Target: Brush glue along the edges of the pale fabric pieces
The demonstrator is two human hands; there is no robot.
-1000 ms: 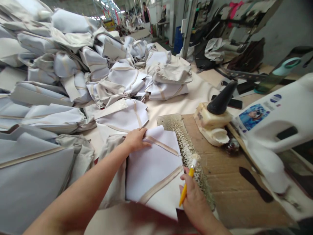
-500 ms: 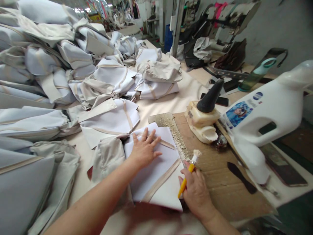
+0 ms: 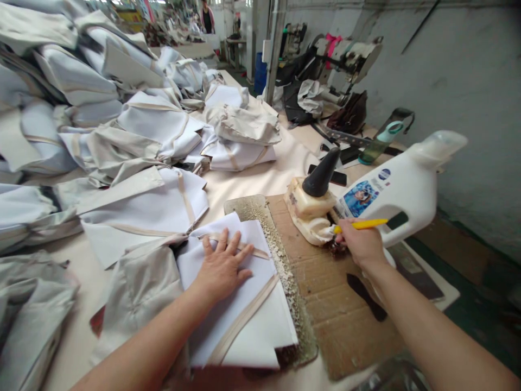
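At bottom centre: white panel [image 3: 228, 309] lying flat with tan strips across it; clock directions run from it. Left hand [image 3: 223, 267] spread flat on top, pressing, nothing grasped. Right hand [image 3: 360, 243] at 2 o'clock, fingers clenched round yellow brush [image 3: 364, 224] low near the bristles, handle pointing to 3.

Panel's right edge overlaps crusted board [image 3: 283, 266]; cardboard [image 3: 329, 309] beside that at 3. Glue pot [image 3: 311, 202] on the cardboard between 1 and 2, black cone [image 3: 319, 176] on top. Brush tip is at the pot's side mouth, whitish stuff there; depth and fill level can't be made out.

White jug [image 3: 413, 176] at 2, opaque, contents not visible, lower part behind right hand. Green bottle [image 3: 375, 147] past it, level unclear. Phone [image 3: 337, 177] partly behind cone. Clear plastic item [image 3: 394, 376] at 4, cut off by frame, can't identify. Cloth pile [image 3: 138, 117] toward 10-11, cut off at left.
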